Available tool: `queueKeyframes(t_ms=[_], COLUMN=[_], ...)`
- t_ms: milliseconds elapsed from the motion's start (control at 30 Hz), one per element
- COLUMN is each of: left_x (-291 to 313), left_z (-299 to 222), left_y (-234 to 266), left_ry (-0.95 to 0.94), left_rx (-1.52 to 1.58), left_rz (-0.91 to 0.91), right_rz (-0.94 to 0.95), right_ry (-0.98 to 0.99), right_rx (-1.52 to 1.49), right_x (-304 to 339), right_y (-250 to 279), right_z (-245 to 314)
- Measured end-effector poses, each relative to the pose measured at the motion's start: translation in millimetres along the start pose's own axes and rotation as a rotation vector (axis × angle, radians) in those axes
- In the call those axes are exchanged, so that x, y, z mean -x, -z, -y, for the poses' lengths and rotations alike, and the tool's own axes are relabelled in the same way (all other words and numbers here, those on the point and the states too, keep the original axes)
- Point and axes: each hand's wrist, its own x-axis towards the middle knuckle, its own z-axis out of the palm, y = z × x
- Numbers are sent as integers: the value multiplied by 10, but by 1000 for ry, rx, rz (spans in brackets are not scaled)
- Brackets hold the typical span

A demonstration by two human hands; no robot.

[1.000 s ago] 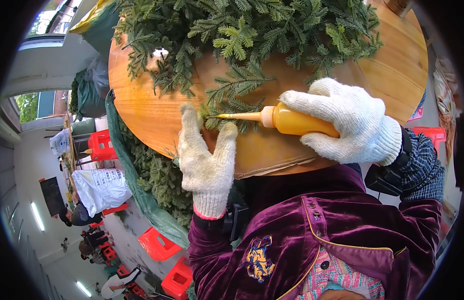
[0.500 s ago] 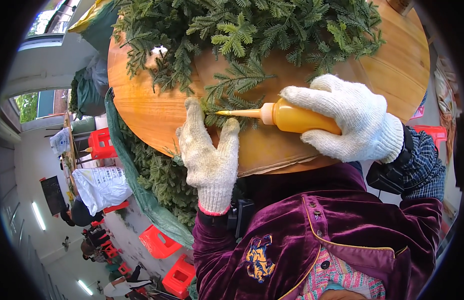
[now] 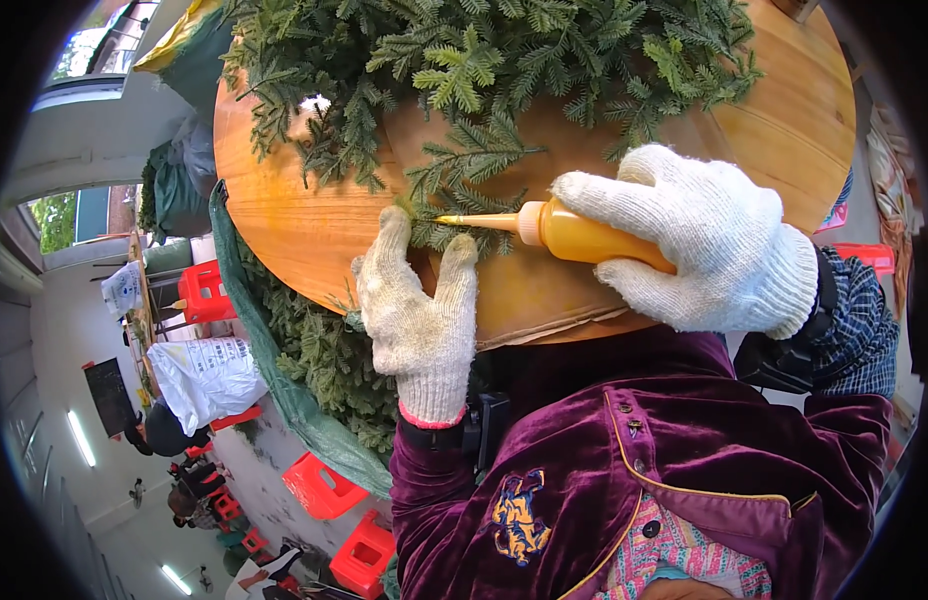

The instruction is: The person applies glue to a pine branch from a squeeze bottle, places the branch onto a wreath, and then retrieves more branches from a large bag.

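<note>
My right hand (image 3: 699, 235), in a white knitted glove, is closed around a squeeze bottle (image 3: 589, 235) of yellow-orange content. The bottle lies nearly level, its long tapered nozzle pointing left, with the tip at a small green fir sprig (image 3: 464, 205) on the table. My left hand (image 3: 419, 315) wears a similar glove, stained at the fingertips. Its index finger and thumb are spread either side of the nozzle tip, against the sprig's needles. The remaining fingers are partly hidden.
A large pile of fir sprigs (image 3: 484, 60) covers the far part of the round wooden table (image 3: 274, 220). Below its left edge, a green sack (image 3: 284, 400) holds more sprigs. Red stools (image 3: 319, 490) and a white bag (image 3: 209, 380) stand to the left.
My right hand and the bottle have shifted very slightly left. The nozzle tip stays at the sprig, and my left hand keeps nearly the same pose.
</note>
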Motion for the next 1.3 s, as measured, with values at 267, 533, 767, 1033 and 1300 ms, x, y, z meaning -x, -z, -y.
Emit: queueKeyframes(t_ms=[267, 533, 767, 1033, 1300], left_x=[-22, -6, 2, -21, -62], left_z=[44, -76, -49, -16, -44], left_y=[29, 70, 67, 71, 131], left_ry=[-87, -83, -130, -128, -34], left_rx=[-115, -124, -164, -169, -189], left_rz=[-8, 31, 5, 21, 97], right_rz=[60, 83, 72, 82, 86], right_ry=[-7, 5, -2, 36, 68], right_rx=[66, 124, 80, -62, -60], right_x=[-26, 107, 216, 227, 183], right_y=[146, 333, 374, 391, 457], right_z=[58, 12, -87, -333, -461])
